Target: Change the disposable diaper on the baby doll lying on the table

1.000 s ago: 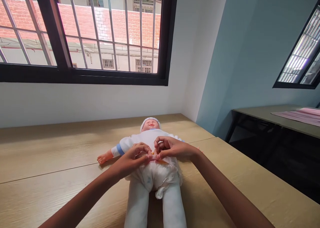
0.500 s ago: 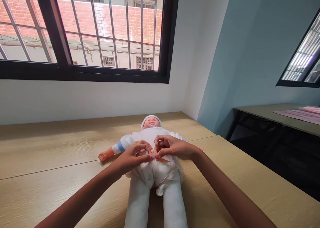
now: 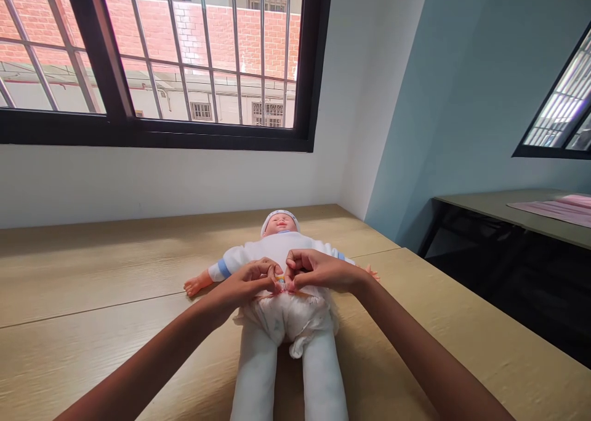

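A baby doll (image 3: 281, 245) in a white top with blue cuffs, a white cap and white leggings lies on its back, its head away from me. Round its hips is a white diaper (image 3: 286, 319) with faint prints and a ruffled edge. My left hand (image 3: 258, 279) pinches the diaper's front waist on the left side, thumb and fingers together. Just beside it, my right hand (image 3: 318, 270) pinches the same waist edge from the right. Between the two sets of fingertips a small yellow and blue printed patch shows. The fingers partly hide the waistband.
The doll lies on a wooden table (image 3: 115, 341) pushed against the white wall below a barred window (image 3: 207, 58). At the right stands a second, dark-legged table (image 3: 484, 202) with a pink cloth (image 3: 554, 210) on it.
My left fingers have shifted slightly at the waist, and more of the yellow and blue patch now shows. My right hand keeps its pinch in nearly the same place.
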A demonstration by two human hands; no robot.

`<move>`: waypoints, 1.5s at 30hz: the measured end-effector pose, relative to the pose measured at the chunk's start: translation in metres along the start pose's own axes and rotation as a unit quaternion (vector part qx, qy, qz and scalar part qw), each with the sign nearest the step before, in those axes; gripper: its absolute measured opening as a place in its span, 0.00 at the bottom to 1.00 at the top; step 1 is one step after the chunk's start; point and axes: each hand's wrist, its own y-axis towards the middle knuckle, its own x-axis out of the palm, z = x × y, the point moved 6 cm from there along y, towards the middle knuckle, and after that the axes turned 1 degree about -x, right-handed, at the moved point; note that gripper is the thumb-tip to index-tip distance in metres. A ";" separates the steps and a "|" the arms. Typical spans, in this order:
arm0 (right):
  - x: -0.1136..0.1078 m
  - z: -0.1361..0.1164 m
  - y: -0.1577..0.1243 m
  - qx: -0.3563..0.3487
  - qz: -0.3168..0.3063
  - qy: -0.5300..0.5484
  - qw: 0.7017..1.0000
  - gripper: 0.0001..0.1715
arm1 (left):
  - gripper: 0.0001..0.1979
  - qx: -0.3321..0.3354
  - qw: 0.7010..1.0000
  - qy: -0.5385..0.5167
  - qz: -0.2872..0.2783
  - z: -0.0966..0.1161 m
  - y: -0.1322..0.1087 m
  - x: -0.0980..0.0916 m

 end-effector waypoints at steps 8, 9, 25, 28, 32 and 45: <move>-0.001 0.000 -0.001 -0.004 -0.003 -0.016 1.000 0.17 | 0.06 -0.028 1.000 -0.003 -0.001 -0.002 0.000 -0.001; -0.001 -0.001 -0.001 -0.004 -0.003 -0.012 1.000 0.17 | 0.05 -0.029 1.000 -0.012 -0.001 -0.001 0.000 -0.001; 0.001 -0.004 -0.003 0.000 -0.023 0.021 1.000 0.15 | 0.09 -0.009 0.997 -0.074 -0.011 -0.010 0.004 -0.001; 0.000 -0.005 -0.004 -0.017 -0.018 0.028 0.999 0.15 | 0.10 -0.008 0.998 -0.069 -0.010 -0.011 0.004 -0.002; 0.000 -0.010 -0.004 -0.028 0.011 0.003 1.000 0.16 | 0.13 -0.005 0.998 -0.060 -0.007 -0.008 0.003 -0.003; 0.000 -0.030 -0.012 -0.017 0.054 -0.157 0.986 0.20 | 0.13 0.056 0.996 -0.019 0.060 -0.008 0.005 0.001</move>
